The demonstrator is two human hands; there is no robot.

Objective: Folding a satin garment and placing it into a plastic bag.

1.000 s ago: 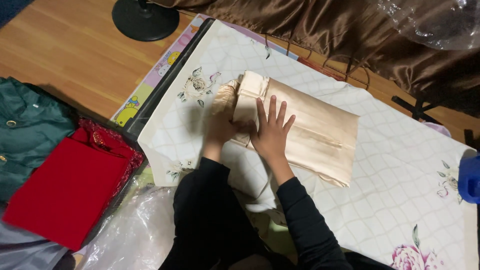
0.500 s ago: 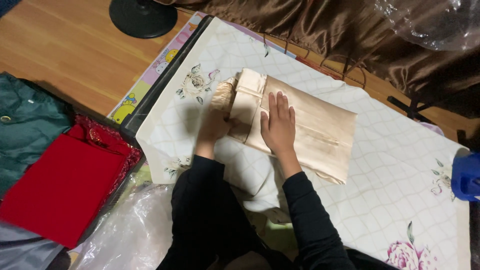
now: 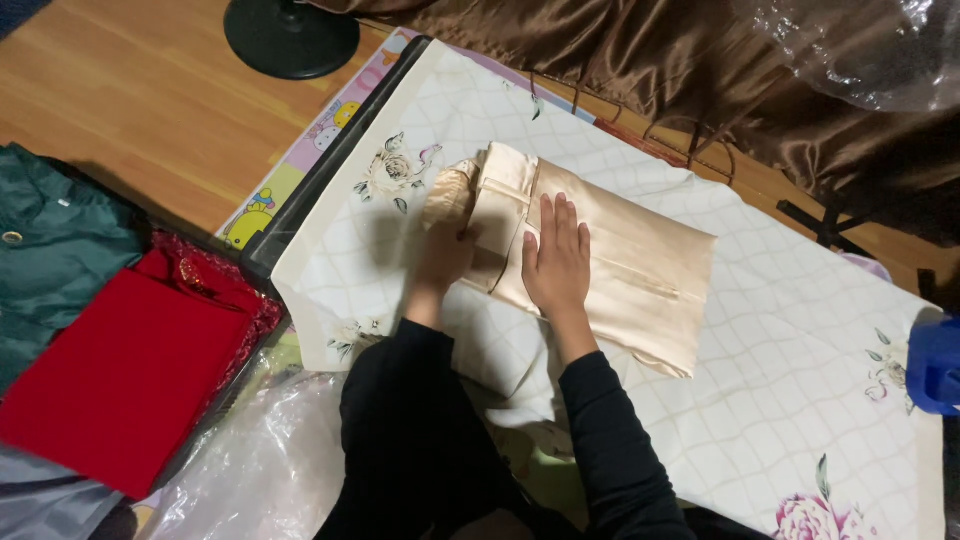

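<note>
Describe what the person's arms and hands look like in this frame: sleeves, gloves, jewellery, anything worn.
Both arms are covered by long, plain black sleeves that end at the wrists. The left hand and right hand are bare: no gloves, and no rings, watch or bracelet show. The sleeves carry no visible print, stripe or cuff detail, and the fabric looks soft and matte. The fingers of the right hand show short nails.

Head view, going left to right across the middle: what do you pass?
Green garment → red folded cloth → left hand → right hand → cream folded garment → white floral quilted cover → blue object at the right edge.
</note>
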